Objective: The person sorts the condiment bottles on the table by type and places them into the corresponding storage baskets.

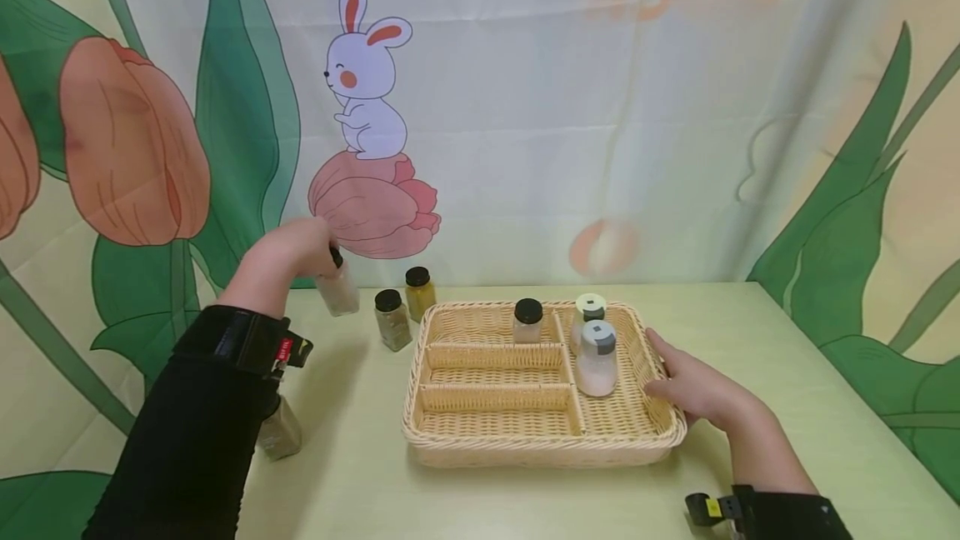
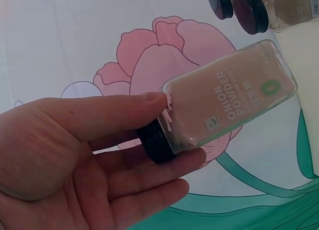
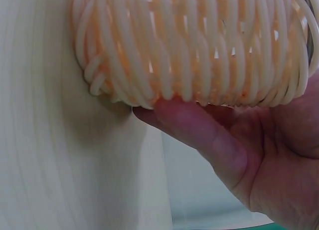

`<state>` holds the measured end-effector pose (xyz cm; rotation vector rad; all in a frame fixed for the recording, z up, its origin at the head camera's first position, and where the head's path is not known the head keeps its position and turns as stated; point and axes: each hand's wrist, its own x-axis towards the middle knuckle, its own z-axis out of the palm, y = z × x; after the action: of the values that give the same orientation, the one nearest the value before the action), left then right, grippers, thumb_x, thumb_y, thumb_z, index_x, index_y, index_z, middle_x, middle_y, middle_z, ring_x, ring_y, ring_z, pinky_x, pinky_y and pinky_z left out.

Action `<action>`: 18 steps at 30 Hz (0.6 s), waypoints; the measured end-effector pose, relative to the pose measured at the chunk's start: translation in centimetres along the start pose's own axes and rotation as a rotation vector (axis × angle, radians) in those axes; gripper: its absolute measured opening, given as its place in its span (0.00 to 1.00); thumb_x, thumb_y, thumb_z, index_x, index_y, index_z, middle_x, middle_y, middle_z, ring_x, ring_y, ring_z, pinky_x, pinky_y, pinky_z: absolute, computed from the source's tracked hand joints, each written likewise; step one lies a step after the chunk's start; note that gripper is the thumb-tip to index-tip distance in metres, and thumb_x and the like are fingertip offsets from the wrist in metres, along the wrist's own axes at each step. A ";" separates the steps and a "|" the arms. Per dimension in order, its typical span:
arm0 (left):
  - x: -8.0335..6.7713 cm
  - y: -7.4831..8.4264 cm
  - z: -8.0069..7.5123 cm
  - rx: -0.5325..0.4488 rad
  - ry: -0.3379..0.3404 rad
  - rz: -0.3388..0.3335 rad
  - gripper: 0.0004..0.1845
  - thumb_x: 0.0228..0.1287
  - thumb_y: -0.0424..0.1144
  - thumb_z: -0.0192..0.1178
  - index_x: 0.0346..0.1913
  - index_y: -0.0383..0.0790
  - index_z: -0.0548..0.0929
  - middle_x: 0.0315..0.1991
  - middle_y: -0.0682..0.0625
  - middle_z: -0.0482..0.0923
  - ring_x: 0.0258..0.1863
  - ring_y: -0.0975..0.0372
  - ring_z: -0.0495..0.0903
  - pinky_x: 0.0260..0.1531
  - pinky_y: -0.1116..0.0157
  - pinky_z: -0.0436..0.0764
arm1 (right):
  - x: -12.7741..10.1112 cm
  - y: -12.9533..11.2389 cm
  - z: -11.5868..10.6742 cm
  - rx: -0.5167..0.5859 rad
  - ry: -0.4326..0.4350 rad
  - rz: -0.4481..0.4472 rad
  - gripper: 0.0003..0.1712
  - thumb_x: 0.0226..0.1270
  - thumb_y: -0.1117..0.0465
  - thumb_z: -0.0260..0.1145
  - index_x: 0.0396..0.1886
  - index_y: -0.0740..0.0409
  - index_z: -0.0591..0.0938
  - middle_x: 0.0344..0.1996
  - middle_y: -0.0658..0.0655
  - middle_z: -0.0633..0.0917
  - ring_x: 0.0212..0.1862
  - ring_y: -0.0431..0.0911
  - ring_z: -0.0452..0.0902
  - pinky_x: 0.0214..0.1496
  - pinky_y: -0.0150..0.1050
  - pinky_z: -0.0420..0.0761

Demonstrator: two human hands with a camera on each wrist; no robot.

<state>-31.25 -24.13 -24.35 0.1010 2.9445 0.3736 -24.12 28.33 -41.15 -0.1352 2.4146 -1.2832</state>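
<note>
My left hand [image 1: 296, 247] pinches an onion powder jar [image 2: 229, 98] by its black cap, holding it tilted in the air behind the table's left part. The thumb lies on one side of the cap, fingers on the other. My right hand [image 1: 697, 386] grips the right side of a divided wicker basket [image 1: 495, 443]; in the right wrist view the weave hides some fingertips. Inside the basket, a black-capped jar [image 1: 528, 325] stands in the back left compartment. Two white-capped shakers, a front one [image 1: 597, 363] and a back one [image 1: 589, 310], occupy the right compartment.
Left of the basket stand a black-capped jar of brownish seasoning [image 1: 393, 325] and one of yellow powder [image 1: 422, 297]. Another jar [image 1: 281, 433] is partly covered by the left sleeve. A printed curtain [image 1: 510, 148] hangs behind the table [image 1: 352, 473].
</note>
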 end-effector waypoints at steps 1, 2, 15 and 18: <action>0.0 0.1 0.0 -0.006 0.003 0.001 0.16 0.61 0.30 0.70 0.50 0.27 0.84 0.49 0.32 0.80 0.47 0.41 0.78 0.48 0.44 0.81 | 0.0 0.0 0.0 0.002 0.001 0.000 0.53 0.73 0.66 0.59 0.83 0.55 0.35 0.73 0.82 0.53 0.29 0.53 0.84 0.26 0.52 0.84; 0.0 0.2 0.0 -0.015 0.005 0.002 0.16 0.61 0.30 0.71 0.50 0.27 0.84 0.49 0.32 0.80 0.47 0.41 0.78 0.48 0.44 0.81 | 0.1 0.1 0.0 0.004 0.001 0.002 0.53 0.73 0.66 0.59 0.83 0.54 0.35 0.73 0.82 0.53 0.29 0.53 0.84 0.26 0.52 0.84; 0.1 0.7 -1.2 0.052 0.000 0.036 0.13 0.59 0.30 0.71 0.46 0.27 0.85 0.45 0.33 0.81 0.45 0.42 0.78 0.42 0.49 0.83 | 0.1 0.1 0.1 -0.001 0.005 -0.002 0.53 0.73 0.66 0.60 0.83 0.54 0.35 0.72 0.81 0.55 0.29 0.53 0.83 0.26 0.51 0.84; 0.1 0.9 -1.5 0.061 -0.006 0.037 0.13 0.59 0.29 0.71 0.46 0.27 0.85 0.45 0.33 0.81 0.44 0.42 0.78 0.41 0.50 0.82 | 0.1 0.1 0.0 -0.003 0.006 0.000 0.53 0.73 0.66 0.60 0.83 0.54 0.35 0.72 0.81 0.54 0.29 0.53 0.83 0.27 0.51 0.84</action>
<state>-31.60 -23.60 -22.68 0.1650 2.9519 0.2880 -24.19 28.35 -41.26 -0.1321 2.4211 -1.2814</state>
